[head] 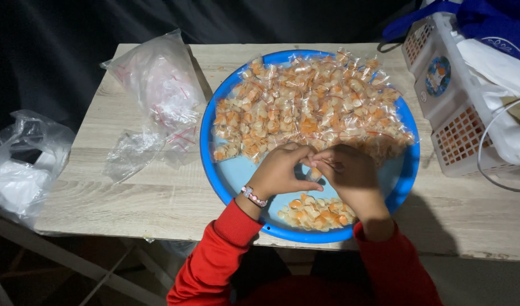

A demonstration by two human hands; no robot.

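red sleeves (226, 249), hands (316, 170) on small packet (313, 173)

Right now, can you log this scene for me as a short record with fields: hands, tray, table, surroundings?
left hand: left hand, beaded bracelet at the wrist, fingertips pinching a small clear packet
right hand: right hand meeting the same packet
tray: round blue plastic tray, many filled clear snack packets at its far side, loose orange-and-cream pieces at its near edge
table: pale wooden table, empty clear bags left of the tray
surroundings: white lattice basket

Basket (452, 122) cut off at right edge
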